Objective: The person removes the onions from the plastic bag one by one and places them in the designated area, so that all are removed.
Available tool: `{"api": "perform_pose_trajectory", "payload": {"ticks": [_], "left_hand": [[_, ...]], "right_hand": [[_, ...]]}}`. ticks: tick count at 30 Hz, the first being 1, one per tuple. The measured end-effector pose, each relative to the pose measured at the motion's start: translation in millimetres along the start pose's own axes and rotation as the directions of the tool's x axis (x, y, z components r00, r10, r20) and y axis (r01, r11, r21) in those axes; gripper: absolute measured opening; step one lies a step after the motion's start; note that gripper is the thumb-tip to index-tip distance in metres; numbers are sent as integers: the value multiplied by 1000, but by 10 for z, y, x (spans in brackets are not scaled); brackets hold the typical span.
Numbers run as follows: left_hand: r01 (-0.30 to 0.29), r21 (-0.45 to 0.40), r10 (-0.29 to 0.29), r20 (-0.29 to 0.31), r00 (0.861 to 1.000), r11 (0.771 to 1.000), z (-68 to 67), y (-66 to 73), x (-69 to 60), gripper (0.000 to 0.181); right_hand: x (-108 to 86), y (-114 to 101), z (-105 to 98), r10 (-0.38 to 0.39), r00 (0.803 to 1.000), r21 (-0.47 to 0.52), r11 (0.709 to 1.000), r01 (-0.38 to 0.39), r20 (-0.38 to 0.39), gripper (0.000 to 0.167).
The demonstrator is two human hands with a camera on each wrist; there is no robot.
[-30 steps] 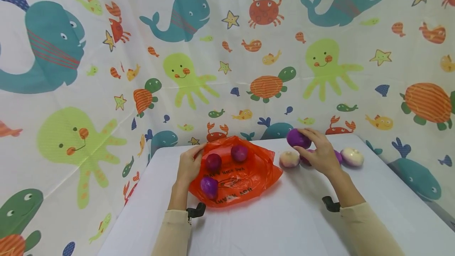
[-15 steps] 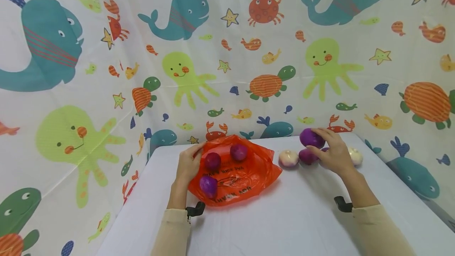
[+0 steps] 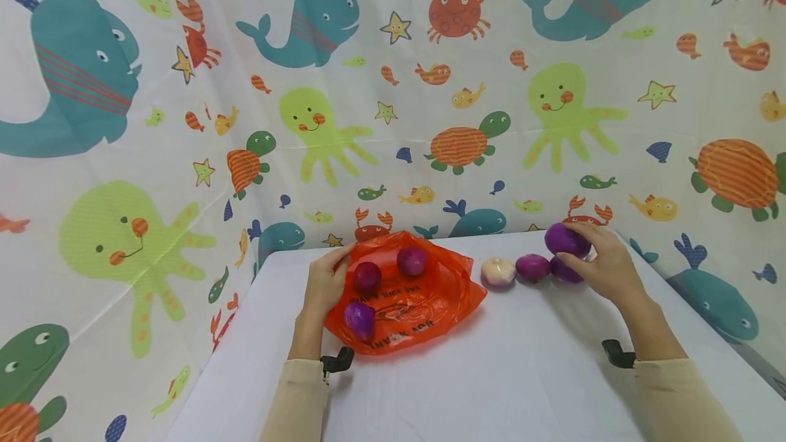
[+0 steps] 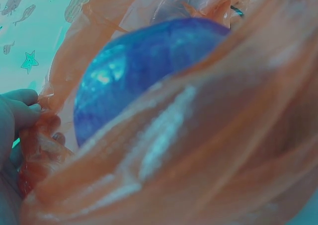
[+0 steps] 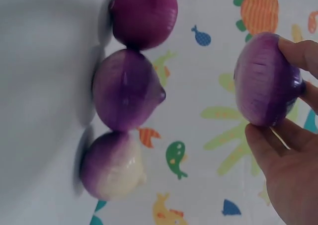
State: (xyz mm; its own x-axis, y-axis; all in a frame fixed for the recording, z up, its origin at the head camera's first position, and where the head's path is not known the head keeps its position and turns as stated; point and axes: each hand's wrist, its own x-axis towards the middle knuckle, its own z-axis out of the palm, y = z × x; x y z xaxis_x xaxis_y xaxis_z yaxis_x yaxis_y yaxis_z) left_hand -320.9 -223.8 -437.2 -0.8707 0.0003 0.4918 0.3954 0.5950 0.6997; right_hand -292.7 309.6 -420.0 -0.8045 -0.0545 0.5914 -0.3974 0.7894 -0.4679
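My left hand (image 3: 327, 280) grips the left edge of a red-orange plastic bag (image 3: 424, 316), which lies spread open with printed letters. Three purple onions lie in the bag: a front one (image 3: 359, 320), one behind it (image 3: 367, 278) and one farther right (image 3: 412, 261). In the left wrist view an onion (image 4: 129, 81) looms blue behind the bag's film. My right hand (image 3: 614, 268) holds a purple onion (image 3: 566, 241) between thumb and fingers, raised above a row of onions. That row has a whitish onion (image 3: 499, 272), a magenta one (image 3: 533, 267) and a purple one (image 3: 563, 270).
A white-and-purple onion (image 5: 113, 166) ends the row in the right wrist view; my right hand hides it in the head view. The white table (image 3: 491, 374) meets a curtain (image 3: 393, 149) printed with sea animals at its back edge.
My right hand has moved to the right with the purple onion, above the row, uncovering the magenta and purple onions. The left hand and the bag have stayed in place.
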Motion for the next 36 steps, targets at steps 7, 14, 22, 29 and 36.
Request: {"api": "perform_pose_trajectory", "payload": {"ticks": [7,14,22,29,36], "left_hand": [[-2,1,2,2,1000,1000,7,-4,-2,37],[0,5,0,2,1000,1000,2,7,-9,38],[-22,2,22,-3,1000,1000,3,16,-8,37],[-30,10,30,-4,1000,999,2,10,3,37],[-47,24,47,-15,999,999,0,0,8,35]], "right_hand": [[-42,145,-243,162,971,-57,986,-154,179,69],[-81,321,-412,258,927,-73,966,-247,272,79],[-102,401,-503,263,905,-105,965,-241,335,73],[-132,466,-558,278,876,-146,960,-238,395,78],[-177,535,-653,305,855,-164,952,-259,419,78]]}}
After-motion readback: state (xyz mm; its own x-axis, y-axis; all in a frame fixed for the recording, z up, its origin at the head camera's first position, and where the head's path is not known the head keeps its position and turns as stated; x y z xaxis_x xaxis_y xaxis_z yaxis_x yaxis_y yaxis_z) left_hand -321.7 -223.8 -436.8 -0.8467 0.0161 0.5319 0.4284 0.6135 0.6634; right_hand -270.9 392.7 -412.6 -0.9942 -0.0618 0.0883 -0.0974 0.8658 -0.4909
